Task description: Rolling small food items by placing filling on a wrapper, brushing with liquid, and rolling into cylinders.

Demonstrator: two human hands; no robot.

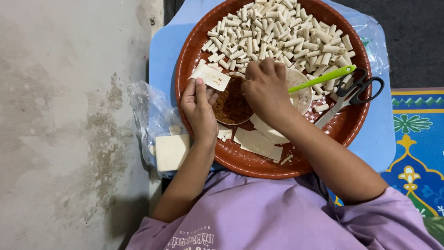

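My left hand (pixel 199 109) holds a small pale rectangular wrapper sheet (pixel 211 77) flat over its fingers, above the round brown tray (pixel 259 162). My right hand (pixel 265 90) is closed with fingers curled over a small bowl (pixel 298 95) of brown crumbly filling (pixel 231 104); whether it holds anything is hidden. A green-handled utensil (pixel 323 77) pokes out from under that hand to the right. Many small rolled pale pieces (pixel 277 37) fill the tray's far half. Cut wrapper sheets (pixel 259 139) lie on the tray beneath my right wrist.
Black-handled scissors (pixel 354 92) lie on the tray's right side. A clear plastic bag with a stack of square wrappers (pixel 171 150) sits left of the tray. The tray rests on a blue board (pixel 379 139). Stained concrete floor (pixel 69 125) at left, patterned mat (pixel 416 153) at right.
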